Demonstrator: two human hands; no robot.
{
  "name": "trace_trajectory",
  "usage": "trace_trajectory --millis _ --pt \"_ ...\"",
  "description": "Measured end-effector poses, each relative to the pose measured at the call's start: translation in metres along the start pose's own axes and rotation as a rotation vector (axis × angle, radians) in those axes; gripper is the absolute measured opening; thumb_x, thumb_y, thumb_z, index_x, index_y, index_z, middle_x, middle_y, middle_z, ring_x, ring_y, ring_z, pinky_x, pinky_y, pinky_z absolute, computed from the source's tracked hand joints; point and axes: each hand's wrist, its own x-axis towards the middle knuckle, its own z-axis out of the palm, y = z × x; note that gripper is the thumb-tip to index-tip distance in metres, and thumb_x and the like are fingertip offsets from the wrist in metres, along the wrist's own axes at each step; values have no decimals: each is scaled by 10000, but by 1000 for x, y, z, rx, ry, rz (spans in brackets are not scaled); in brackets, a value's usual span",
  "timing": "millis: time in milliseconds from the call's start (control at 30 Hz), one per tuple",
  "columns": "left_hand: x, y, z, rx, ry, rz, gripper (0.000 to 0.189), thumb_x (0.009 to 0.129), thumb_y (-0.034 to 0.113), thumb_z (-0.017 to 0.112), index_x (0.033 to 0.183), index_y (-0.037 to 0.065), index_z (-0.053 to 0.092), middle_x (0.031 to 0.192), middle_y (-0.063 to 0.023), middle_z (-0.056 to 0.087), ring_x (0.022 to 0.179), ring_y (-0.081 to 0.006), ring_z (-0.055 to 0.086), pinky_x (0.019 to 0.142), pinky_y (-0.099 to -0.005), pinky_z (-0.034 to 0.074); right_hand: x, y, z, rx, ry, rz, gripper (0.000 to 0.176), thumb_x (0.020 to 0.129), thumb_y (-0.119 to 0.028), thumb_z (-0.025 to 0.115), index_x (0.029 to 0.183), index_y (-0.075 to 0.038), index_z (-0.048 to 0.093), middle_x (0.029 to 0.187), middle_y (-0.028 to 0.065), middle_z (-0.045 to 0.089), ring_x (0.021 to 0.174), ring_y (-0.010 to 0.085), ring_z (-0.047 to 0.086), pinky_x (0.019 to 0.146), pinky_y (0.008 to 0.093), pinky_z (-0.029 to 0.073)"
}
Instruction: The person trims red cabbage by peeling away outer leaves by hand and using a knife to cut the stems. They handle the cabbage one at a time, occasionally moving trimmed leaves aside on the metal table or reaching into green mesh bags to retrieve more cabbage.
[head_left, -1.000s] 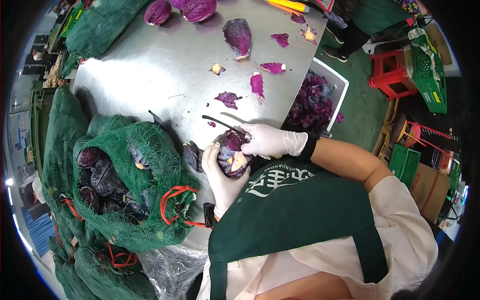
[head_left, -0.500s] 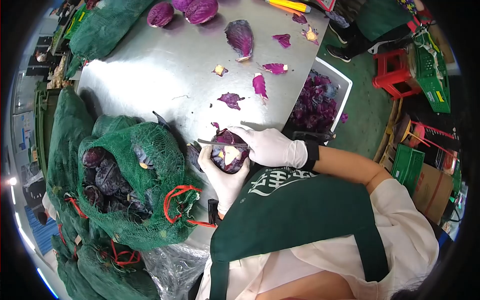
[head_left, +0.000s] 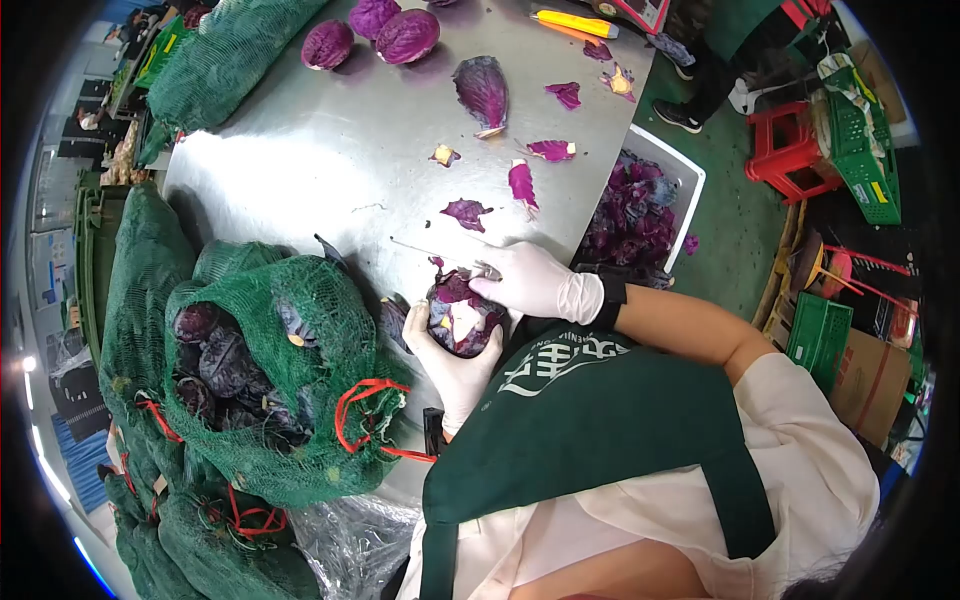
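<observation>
A red cabbage [head_left: 465,316] rests near the table's front edge, its pale cut stem end facing up. My gloved left hand [head_left: 450,365] is wrapped round its lower left side. In my gloved right hand [head_left: 535,285] is a knife [head_left: 435,251], its thin blade pointing left above the cabbage; the handle is hidden in my fist. The right thumb touches or nearly touches the cabbage's upper edge. A loose dark leaf [head_left: 466,213] lies just beyond, with a large purple leaf [head_left: 481,92] farther back. Another dark cabbage [head_left: 395,322] sits left of my left hand.
A green mesh sack [head_left: 330,380] of cabbages stands at left. Peeled cabbages [head_left: 408,36] and a yellow cutter [head_left: 575,23] lie at the back. Right of the table is a white bin [head_left: 690,185] of leaves. Beyond it are a red stool [head_left: 790,150] and a person [head_left: 735,60].
The knife has lifted off the cabbage's top and turned, its tip now farther from me. My right hand has shifted slightly away and its index finger no longer lies along the blade.
</observation>
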Motion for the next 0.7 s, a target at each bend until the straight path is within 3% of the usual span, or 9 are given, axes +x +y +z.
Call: trace_trajectory --millis 100,200,233,333,400,500,567,600,700 --pt "0 -3 -4 -21 -26 27 958 617 229 873 1384 -44 367 1351 -199 410 1311 -328 403 1135 -436 306 4 8 -6 -69 -12 2 372 866 -280 698 1135 -32 633 939 217 680 813 363 682 729 446 536" --pt "-1 -13 -19 -183 -108 -65 974 612 196 864 1416 -17 358 1416 -189 408 1351 -315 397 1158 -427 290 19 42 -16 -210 208 -41 215 865 -212 675 974 -30 646 824 199 666 753 369 675 684 437 529" --pt "-4 -25 -24 -232 -129 -50 979 605 165 864 1424 -14 357 1436 -177 401 1368 -299 388 1172 -422 277 26 71 -18 -214 220 115 173 869 -193 657 936 -35 643 801 196 660 751 369 673 682 432 528" --pt "-17 -47 -33 -552 -144 -162 987 598 104 895 1435 27 378 1447 -167 386 1382 -304 378 1177 -439 290 38 83 -56 -298 303 253 230 855 -218 678 1011 -52 649 851 169 690 781 344 681 716 407 536" --pt "-16 -46 -42 -495 -186 -168 1019 603 118 910 1460 44 364 1462 -151 363 1380 -296 379 1170 -440 312 38 70 -56 -372 314 280 278 847 -237 693 1056 -58 650 879 163 700 793 329 686 727 398 538" --pt "-11 -38 -51 -447 -294 -180 1081 623 148 927 1519 87 325 1482 -106 312 1385 -277 373 1144 -435 374 43 27 -27 -94 -119 50 484 829 -368 740 1212 -91 635 966 153 711 896 285 702 783 362 540" --pt "-9 -33 -52 -676 -290 -301 1106 637 120 918 1539 81 279 1495 -102 323 1389 -284 373 1147 -439 378 43 1 -12 -119 -378 -43 476 867 -437 699 1179 -81 655 1003 169 701 934 281 694 817 370 532" --pt "-9 -21 -55 -806 -232 -439 1144 647 164 922 1555 73 234 1516 -136 321 1391 -282 377 1141 -431 373 45 15 3 -15 -359 -66 435 880 -423 690 1148 -82 668 992 171 703 925 287 696 816 371 534" --pt "-12 -13 -60 -821 -291 -383 1160 667 195 917 1565 57 196 1530 -177 312 1387 -268 381 1135 -410 363 45 29 17 56 -296 -148 382 892 -406 673 1054 -59 684 927 174 702 866 311 693 783 387 538"
